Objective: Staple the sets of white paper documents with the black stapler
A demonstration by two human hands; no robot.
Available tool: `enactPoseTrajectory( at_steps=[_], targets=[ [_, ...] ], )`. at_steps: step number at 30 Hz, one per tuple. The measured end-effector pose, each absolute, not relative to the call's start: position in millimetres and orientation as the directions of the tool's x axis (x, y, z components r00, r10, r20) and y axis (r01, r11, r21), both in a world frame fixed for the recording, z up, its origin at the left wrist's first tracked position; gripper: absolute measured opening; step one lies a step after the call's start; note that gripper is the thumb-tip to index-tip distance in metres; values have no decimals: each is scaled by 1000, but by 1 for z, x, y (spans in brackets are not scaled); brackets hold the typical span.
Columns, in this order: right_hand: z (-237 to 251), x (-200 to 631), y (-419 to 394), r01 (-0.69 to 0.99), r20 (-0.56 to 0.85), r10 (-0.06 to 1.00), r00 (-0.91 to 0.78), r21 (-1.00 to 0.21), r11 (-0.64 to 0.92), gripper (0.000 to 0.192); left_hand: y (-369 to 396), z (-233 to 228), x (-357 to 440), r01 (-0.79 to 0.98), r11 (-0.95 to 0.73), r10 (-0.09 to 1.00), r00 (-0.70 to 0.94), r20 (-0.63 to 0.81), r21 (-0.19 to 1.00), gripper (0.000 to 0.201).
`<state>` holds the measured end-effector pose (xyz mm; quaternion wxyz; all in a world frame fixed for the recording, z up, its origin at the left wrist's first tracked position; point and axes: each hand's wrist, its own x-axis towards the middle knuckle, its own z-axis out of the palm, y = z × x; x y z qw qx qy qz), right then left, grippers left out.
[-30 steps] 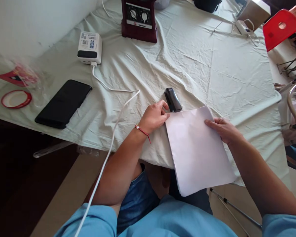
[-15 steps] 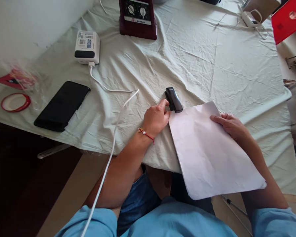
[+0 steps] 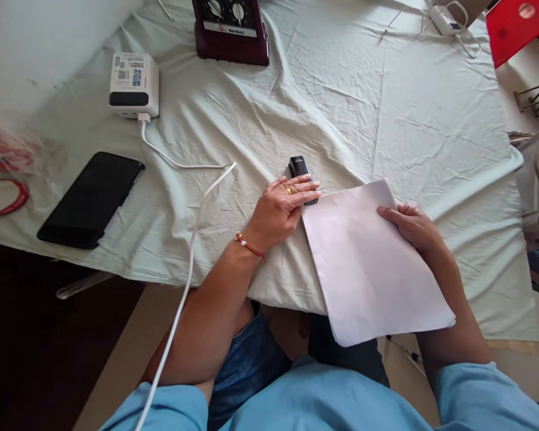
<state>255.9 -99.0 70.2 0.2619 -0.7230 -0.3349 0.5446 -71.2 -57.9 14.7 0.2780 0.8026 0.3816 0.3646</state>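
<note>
**Stapler pressed at the corner of a paper stack**

The counter (image 3: 386, 102), draped in a wrinkled pale cloth, carries everything shown. Nearest the viewer lies the paper stack (image 3: 368, 269), its near end overhanging the counter's near edge. The right hand (image 3: 411, 224) holds the stack's right edge, grip narrow, thumb on top and fingers beneath. The left hand (image 3: 282, 206) lies palm-down over the black stapler (image 3: 300, 170), flat rather than curled, fingers across its near end; the stapler sits at the stack's far left corner, its far end showing beyond the fingers. To the left rest a black phone (image 3: 90, 200) and, farther off, a white charger (image 3: 133, 85) with its white cable (image 3: 184, 164). A maroon appliance (image 3: 231, 30) stands at the far edge.
</note>
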Motion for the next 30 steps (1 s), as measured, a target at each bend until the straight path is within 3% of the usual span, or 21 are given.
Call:
enactPoseTrajectory(
  at_steps=[10, 15, 19, 23, 28, 30],
  targets=[
    [68, 258, -101, 166, -590, 787, 179, -771, -615, 35, -58, 15, -76, 455, -505, 836, 470, 284, 733, 70],
    [65, 257, -100, 194, -564, 808, 170, -785, -589, 38, -61, 10, -69, 513, -477, 860, 441, 257, 714, 70],
    [66, 257, -106, 184, -543, 828, 142, -807, -561, 46, -57, 2, -68, 391, -506, 842, 417, 342, 769, 65],
    [76, 263, -126, 157, -549, 803, 231, -794, -587, 42, -56, 0, -73, 223, -541, 806, 414, 424, 811, 61],
    [99, 266, -148, 72, -521, 755, 398, -803, -592, 33, -61, 13, -75, 249, -427, 901, 197, 386, 869, 54],
    [106, 259, -146, 62, -472, 772, 425, -836, -545, 33, -62, 20, -77, 263, -300, 953, 41, 300, 917, 37]
  ],
)
